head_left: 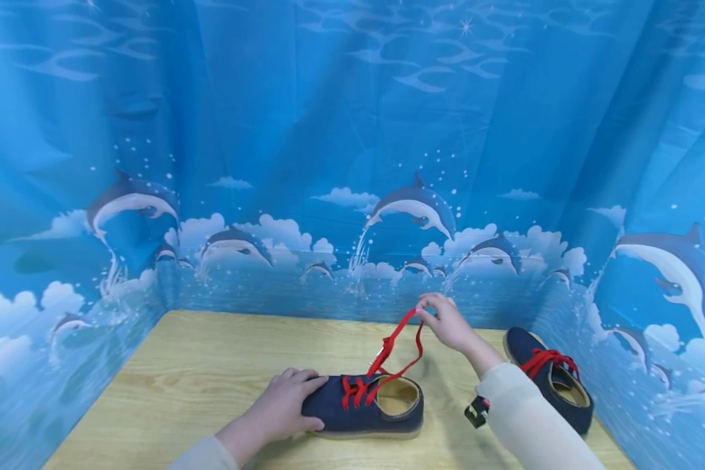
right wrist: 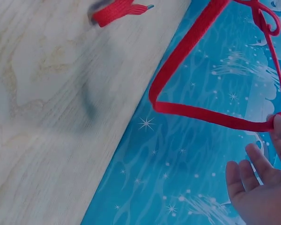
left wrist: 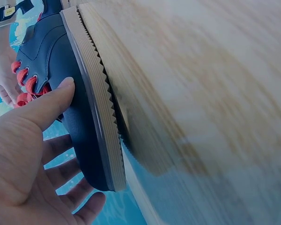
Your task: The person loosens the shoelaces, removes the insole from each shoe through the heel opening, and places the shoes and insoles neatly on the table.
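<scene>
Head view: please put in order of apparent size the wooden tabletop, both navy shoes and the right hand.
1. Wooden tabletop
2. Navy shoe in left hand, far-right navy shoe: too alike to rank, both partly covered
3. Right hand

Table [head_left: 211, 372] — curtain [head_left: 329, 143] behind it and along both sides. On it, the near shoe [head_left: 364, 416], toe left in the left hand [head_left: 288, 403], heel right; lace [head_left: 420, 349] runs from it up to the right hand [head_left: 448, 325]. Second shoe [head_left: 576, 411] at the table's right side — just beyond the right sleeve [head_left: 519, 408].
</scene>
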`<action>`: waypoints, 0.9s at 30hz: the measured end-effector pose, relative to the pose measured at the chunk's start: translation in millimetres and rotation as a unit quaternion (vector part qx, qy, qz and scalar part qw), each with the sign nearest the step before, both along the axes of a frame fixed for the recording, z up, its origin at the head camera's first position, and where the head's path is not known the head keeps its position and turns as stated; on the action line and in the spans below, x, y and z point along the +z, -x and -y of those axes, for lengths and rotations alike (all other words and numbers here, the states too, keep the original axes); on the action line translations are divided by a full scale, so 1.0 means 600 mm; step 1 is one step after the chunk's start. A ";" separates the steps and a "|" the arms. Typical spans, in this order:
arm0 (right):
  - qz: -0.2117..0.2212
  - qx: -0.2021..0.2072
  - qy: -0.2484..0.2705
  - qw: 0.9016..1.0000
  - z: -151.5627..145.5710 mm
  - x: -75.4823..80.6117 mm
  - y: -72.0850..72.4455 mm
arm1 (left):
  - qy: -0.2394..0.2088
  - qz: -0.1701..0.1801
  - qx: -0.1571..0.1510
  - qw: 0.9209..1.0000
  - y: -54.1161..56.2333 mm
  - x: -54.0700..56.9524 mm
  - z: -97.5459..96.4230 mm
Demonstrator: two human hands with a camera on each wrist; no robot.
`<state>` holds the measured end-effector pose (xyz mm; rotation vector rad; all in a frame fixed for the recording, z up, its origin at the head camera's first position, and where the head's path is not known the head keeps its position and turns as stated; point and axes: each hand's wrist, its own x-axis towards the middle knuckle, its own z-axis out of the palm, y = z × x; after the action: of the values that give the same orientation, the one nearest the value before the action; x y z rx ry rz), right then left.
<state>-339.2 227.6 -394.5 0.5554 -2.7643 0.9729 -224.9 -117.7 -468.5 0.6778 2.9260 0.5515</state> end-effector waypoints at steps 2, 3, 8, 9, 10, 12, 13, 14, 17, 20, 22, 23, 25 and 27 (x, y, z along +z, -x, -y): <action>-0.003 -0.009 0.009 1.000 -0.002 0.003 0.000 | 0.000 0.000 0.000 1.000 0.000 0.000 0.000; -0.004 -0.016 0.013 1.000 -0.003 0.004 0.000 | 0.000 -0.001 0.000 1.000 0.000 -0.001 -0.001; -0.011 -0.043 0.019 0.999 -0.010 0.007 0.002 | 0.001 -0.003 -0.001 1.000 0.000 -0.001 -0.001; -0.012 -0.047 0.017 0.999 -0.012 0.007 0.002 | 0.000 -0.003 0.000 1.000 0.000 -0.001 -0.001; -0.013 -0.049 0.012 0.999 -0.013 0.007 0.003 | 0.000 -0.003 0.000 1.000 0.000 -0.001 -0.001; -0.011 -0.053 0.008 0.998 -0.015 0.005 0.003 | 0.000 -0.003 0.001 1.000 0.000 -0.001 -0.001; -0.009 -0.055 0.006 0.998 -0.016 0.004 0.003 | -0.001 -0.003 0.001 1.000 0.000 -0.001 -0.001; -0.006 -0.057 0.003 0.998 -0.017 0.002 0.003 | -0.001 -0.003 0.002 1.000 -0.001 0.000 -0.001; 0.006 -0.063 -0.008 0.998 -0.023 -0.010 0.002 | -0.001 -0.004 0.002 1.000 -0.001 0.000 -0.001; 0.022 -0.067 -0.025 0.997 -0.032 -0.029 0.003 | 0.000 -0.003 0.000 1.000 -0.001 0.000 -0.001; 0.031 -0.069 -0.039 0.996 -0.038 -0.041 0.004 | 0.001 -0.004 -0.001 1.000 0.000 -0.001 0.000; 0.035 -0.072 -0.047 0.996 -0.042 -0.048 0.005 | 0.001 -0.003 -0.001 1.000 0.000 -0.001 0.000; 0.043 -0.072 -0.061 0.995 -0.050 -0.058 0.006 | 0.001 -0.004 -0.002 1.000 0.000 -0.002 0.000; 0.047 -0.073 -0.071 0.994 -0.056 -0.065 0.008 | 0.000 -0.003 -0.001 1.000 0.000 -0.003 0.000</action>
<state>-344.0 261.5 -433.4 0.3270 -2.9257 0.7950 -225.0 -117.7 -470.1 0.6830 2.9304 0.5507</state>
